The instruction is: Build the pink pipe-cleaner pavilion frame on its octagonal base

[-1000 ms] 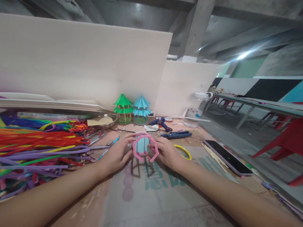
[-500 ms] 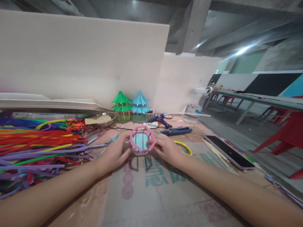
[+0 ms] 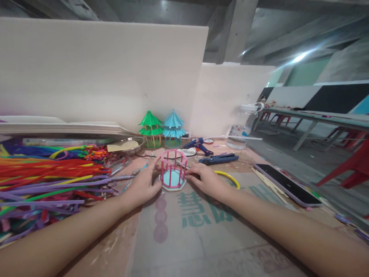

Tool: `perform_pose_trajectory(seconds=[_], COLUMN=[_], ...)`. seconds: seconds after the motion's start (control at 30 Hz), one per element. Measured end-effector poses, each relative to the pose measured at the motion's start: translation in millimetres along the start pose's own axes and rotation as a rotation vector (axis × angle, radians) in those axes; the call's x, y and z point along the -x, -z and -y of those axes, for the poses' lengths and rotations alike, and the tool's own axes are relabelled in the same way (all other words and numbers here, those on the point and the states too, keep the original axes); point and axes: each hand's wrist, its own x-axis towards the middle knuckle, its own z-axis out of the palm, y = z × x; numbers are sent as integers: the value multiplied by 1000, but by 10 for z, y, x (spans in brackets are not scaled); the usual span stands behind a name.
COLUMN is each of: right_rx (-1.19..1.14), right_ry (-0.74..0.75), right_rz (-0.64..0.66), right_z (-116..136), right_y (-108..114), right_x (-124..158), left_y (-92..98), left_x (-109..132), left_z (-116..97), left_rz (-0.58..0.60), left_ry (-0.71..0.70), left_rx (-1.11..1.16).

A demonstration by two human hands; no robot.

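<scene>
A small pink frame (image 3: 173, 168) with upright posts and a light blue floor stands upright on the cardboard-covered table (image 3: 207, 238). My left hand (image 3: 144, 184) curls against its left side, fingertips touching the rim and base. My right hand (image 3: 206, 180) rests at its right side, fingers bent and touching the base. Behind it stand a green pagoda model (image 3: 150, 129) and a blue pagoda model (image 3: 173, 128).
A heap of coloured pipe cleaners (image 3: 49, 177) fills the left. A metal dish (image 3: 127, 145), blue glue gun (image 3: 198, 145), blue pliers (image 3: 220, 158), yellow ring (image 3: 229, 177), phone (image 3: 288, 185), thin sticks (image 3: 263, 177) and clear jar (image 3: 242, 130) lie around. White boards (image 3: 100, 73) wall the back.
The pink frame was held tilted with its open top facing me; both hands have turned it upright and set it down on the table.
</scene>
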Motion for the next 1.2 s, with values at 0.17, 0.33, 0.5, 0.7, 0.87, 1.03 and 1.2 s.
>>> perform_pose_trajectory(seconds=[0.17, 0.33, 0.5, 0.7, 0.87, 1.03, 1.2], right_rx=[59, 37, 150, 338, 239, 203, 152], right_ry=[4, -42, -67, -44, -160, -225, -306], right_rz=[-59, -78, -91, 3, 89, 178, 166], right_z=[-94, -159, -238, -410, -352, -235, -237], right_y=[-6, 149, 281, 254, 362, 421, 376], right_x=[37, 9, -12, 35, -4, -65, -154], left_y=[256, 898, 1235, 1337, 1301, 1271, 1245], left_x=[-126, -343, -328, -319, -318, -367, -589], left_z=[-5, -138, -248, -261, -260, -473, -901], left_rz=[-118, 19, 45, 121, 98, 133, 129], left_ry=[138, 223, 237, 269, 247, 154, 173], left_rx=[55, 97, -209, -419, -425, -433, -441])
